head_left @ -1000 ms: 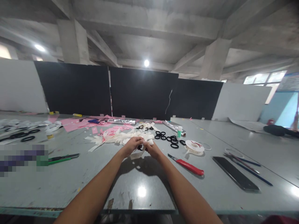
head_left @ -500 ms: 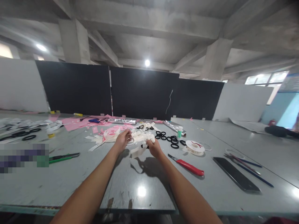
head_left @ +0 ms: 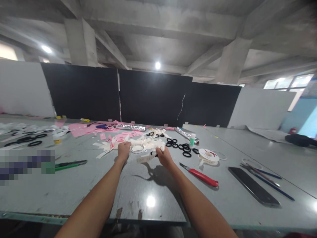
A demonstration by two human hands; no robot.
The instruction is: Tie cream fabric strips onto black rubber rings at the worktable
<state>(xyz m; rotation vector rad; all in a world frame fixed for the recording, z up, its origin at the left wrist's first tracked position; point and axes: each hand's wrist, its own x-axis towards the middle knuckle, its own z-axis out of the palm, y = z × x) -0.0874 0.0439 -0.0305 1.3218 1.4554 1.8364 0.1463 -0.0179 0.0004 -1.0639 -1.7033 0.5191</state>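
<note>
Head view: your right hand (head_left: 163,156) pinches a limp white strip (head_left: 146,159) by its end; left hand (head_left: 123,149), fingers curled, rests on scraps (head_left: 109,145).

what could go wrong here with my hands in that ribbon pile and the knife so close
The red-handled knife lies just beside your right hand, blade end toward it, so a sideways sweep could catch it. The white strip hanging from that hand could snag in the ribbon scrap pile where your left hand rests. The black rings lie loose nearby and could be knocked about.
</note>
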